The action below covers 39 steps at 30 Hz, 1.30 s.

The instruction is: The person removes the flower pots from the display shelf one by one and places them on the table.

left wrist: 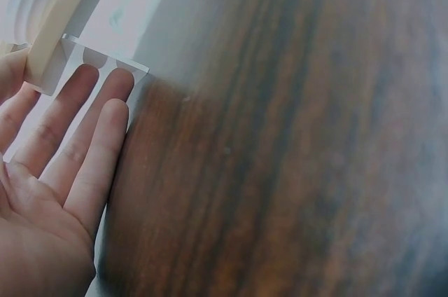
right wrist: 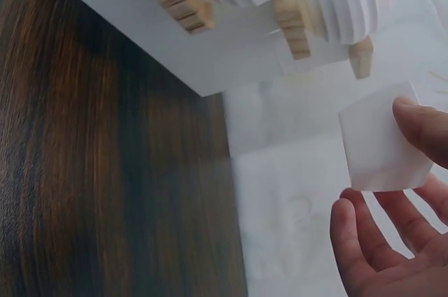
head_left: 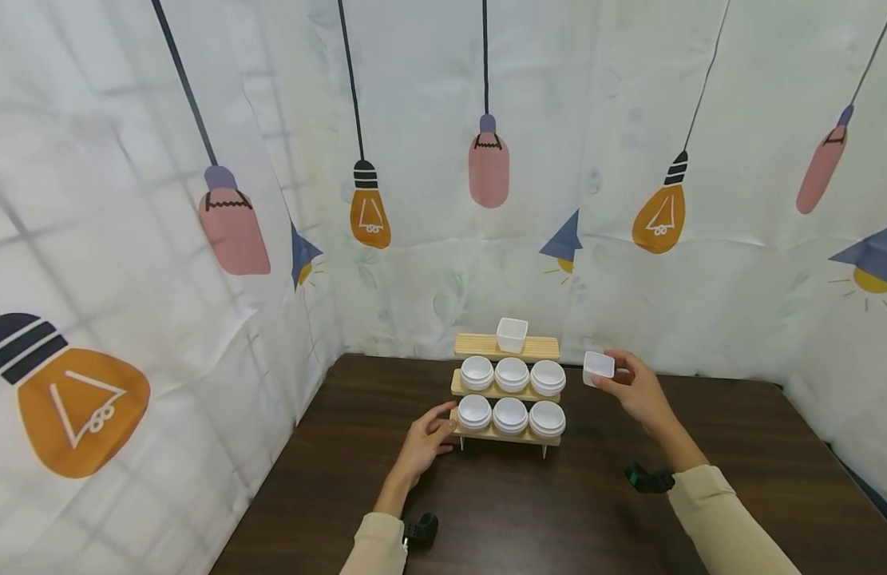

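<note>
A three-step wooden rack stands at the back middle of the dark table. Its two lower steps each carry three round white cups; the top step bears one square white cup. My right hand holds a second square white cup in the air just right of the rack, pinched between thumb and fingers. With straight fingers, my left hand touches the rack's lower left end.
White cloth walls printed with hanging light bulbs enclose the table on the back and both sides. The rack stands close to the back wall. Small black wrist devices show near both sleeves.
</note>
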Each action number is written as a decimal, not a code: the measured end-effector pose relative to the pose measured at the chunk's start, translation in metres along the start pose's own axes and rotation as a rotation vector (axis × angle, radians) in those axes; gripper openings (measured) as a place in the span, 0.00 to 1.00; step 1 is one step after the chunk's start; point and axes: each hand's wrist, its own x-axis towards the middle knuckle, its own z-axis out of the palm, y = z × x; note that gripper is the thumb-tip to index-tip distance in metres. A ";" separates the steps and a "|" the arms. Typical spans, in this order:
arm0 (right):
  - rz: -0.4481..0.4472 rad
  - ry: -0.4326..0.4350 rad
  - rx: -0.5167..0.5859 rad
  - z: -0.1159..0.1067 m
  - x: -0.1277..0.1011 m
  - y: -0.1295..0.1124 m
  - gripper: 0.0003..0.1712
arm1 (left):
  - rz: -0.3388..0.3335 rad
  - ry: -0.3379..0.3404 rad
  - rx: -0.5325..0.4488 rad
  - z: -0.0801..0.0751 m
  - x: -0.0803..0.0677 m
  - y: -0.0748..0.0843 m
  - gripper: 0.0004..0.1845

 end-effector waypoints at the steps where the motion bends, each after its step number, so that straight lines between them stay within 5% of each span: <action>1: -0.001 -0.002 -0.003 0.000 0.000 0.002 0.39 | 0.002 0.002 0.004 0.000 0.000 -0.001 0.23; 11: 0.055 -0.036 -0.066 0.000 -0.002 0.009 0.42 | 0.014 0.020 0.018 0.000 0.003 -0.016 0.25; 39: 0.101 -0.062 -0.119 0.002 -0.005 0.048 0.40 | 0.008 0.022 0.011 0.000 0.002 -0.013 0.26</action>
